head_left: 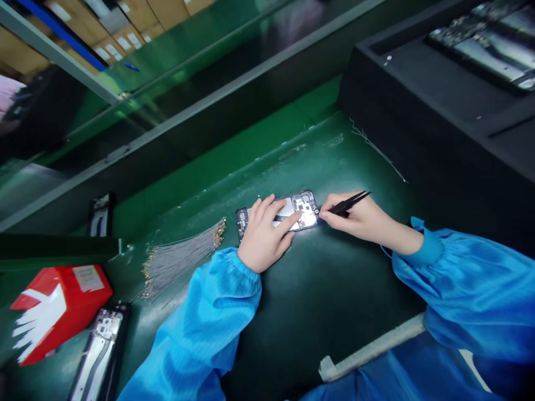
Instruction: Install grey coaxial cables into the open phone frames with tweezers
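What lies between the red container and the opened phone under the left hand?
A fanned bundle of thin grey wires on the green surface, between the red container and the opened phone under the left hand, in the head view.

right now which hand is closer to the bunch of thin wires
Left. The left hand lies spread on the opened phone, beside the thin wires; the right hand, holding black tweezers, is at the phone's end farther from them.
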Demonstrator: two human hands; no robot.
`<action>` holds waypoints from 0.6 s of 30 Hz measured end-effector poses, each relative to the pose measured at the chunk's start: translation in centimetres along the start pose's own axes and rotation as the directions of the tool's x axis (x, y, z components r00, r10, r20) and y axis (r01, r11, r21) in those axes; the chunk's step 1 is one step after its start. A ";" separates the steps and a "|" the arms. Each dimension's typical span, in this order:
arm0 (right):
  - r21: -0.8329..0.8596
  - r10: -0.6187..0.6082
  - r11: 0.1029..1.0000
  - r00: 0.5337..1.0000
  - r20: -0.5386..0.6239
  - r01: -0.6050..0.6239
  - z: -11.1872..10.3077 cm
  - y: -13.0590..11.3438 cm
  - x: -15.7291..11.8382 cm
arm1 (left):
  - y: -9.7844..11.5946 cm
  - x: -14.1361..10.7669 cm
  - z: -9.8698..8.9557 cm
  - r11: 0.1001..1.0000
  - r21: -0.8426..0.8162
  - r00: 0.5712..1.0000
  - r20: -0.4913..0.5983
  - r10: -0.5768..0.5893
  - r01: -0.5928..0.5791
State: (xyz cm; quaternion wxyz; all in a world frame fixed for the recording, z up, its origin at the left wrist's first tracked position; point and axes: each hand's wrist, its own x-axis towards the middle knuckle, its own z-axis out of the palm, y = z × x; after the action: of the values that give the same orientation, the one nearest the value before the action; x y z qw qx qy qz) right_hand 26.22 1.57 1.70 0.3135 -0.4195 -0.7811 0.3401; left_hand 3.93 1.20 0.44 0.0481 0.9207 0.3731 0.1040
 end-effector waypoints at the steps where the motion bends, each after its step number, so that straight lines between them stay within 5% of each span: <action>1: 0.024 0.020 1.000 0.999 -0.035 -0.019 0.0 0.1 0.0 | -0.4 0.3 0.0 1.000 0.024 1.000 0.006 -0.006 0.006; 4: 0.044 0.060 0.998 0.989 -0.136 -0.054 0.0 0.3 0.1 | -2.6 1.4 -0.1 0.966 0.151 0.971 -0.147 -0.189 0.211; 6: 0.015 0.046 0.999 0.987 -0.151 -0.045 0.0 0.4 0.0 | -4.1 1.9 -0.1 0.890 0.186 0.878 -0.336 -0.341 0.416; 8: -0.013 0.021 1.000 0.990 -0.137 -0.023 0.0 0.7 0.1 | -5.1 2.1 -0.1 0.853 0.172 0.830 -0.387 -0.402 0.493; 13: -0.065 -0.034 0.998 0.990 -0.137 0.025 0.1 0.5 0.2 | -4.7 1.8 1.1 0.900 0.123 0.889 -0.257 -0.379 0.419; 18: -0.236 -0.190 0.958 0.977 -0.093 0.164 -1.5 -3.3 -2.8 | -4.4 1.6 1.5 0.917 0.139 0.908 -0.258 -0.331 0.374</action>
State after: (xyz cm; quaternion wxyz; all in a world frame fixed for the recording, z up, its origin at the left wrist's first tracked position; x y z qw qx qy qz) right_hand 27.19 -1.81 4.64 0.3370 -0.3996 -0.8300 0.1946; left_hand 2.38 5.48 -1.50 -0.0629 0.8199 0.5449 0.1640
